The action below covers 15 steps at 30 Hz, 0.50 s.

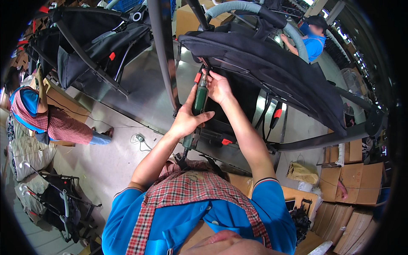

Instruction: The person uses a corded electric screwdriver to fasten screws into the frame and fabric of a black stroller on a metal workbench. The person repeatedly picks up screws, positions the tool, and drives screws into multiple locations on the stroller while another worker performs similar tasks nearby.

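Left hand (187,121) is gripping a green cylindrical screwdriver (199,103) near the grey metal table's edge (140,114); right hand (221,88), grip unclear, is obscuring its tip.

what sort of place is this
Likely a factory or workshop floor: the left hand holds a green power tool near a black fabric panel, a co-worker in a checked apron stands nearby, and cardboard boxes sit at the right.

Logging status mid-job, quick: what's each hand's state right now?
Left hand: closed around the green power screwdriver.
Right hand: fingers bent at the green power screwdriver's front end; whether its grip is closed cannot be told.
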Each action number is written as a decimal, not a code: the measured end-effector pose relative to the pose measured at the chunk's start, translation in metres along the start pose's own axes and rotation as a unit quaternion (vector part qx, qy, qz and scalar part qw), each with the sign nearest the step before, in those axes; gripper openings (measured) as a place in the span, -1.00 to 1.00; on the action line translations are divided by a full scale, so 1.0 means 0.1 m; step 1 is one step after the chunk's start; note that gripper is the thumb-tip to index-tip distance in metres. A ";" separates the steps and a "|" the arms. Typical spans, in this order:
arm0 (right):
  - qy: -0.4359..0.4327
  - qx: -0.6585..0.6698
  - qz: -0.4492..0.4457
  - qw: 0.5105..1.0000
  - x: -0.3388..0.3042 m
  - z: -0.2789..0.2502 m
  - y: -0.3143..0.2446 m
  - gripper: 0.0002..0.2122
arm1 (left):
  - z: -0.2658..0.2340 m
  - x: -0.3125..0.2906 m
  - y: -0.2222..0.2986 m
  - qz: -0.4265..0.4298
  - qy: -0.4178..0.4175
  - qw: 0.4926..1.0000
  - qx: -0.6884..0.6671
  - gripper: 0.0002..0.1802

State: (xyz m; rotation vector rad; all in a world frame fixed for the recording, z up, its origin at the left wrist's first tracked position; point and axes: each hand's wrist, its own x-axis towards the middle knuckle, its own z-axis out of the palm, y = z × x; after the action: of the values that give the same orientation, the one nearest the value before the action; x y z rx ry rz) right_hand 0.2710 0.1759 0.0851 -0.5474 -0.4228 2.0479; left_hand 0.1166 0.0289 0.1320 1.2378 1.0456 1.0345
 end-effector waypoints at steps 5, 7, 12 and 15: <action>0.035 -0.032 -0.010 0.999 0.05 -0.09 -0.05 -0.80 | 0.01 -0.01 0.01 0.000 0.002 1.000 -0.008 0.17; 0.107 -0.137 -0.064 0.983 0.05 -0.08 -0.03 -0.82 | 0.01 -0.02 0.02 0.003 0.003 1.000 -0.014 0.17; 0.191 -0.503 -0.341 0.771 0.14 -0.08 0.13 -0.82 | 0.01 -0.02 0.04 -0.005 0.000 1.000 -0.008 0.17; 0.228 -0.527 -0.401 0.713 0.18 -0.13 0.15 -0.78 | 0.01 -0.01 0.04 -0.004 -0.004 1.000 -0.014 0.17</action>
State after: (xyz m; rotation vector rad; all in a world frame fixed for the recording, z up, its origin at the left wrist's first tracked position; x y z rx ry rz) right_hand 0.2590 0.1850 0.0633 -1.2304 -1.2693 0.6173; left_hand 0.1169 0.0276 0.1357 1.2144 1.0257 1.0340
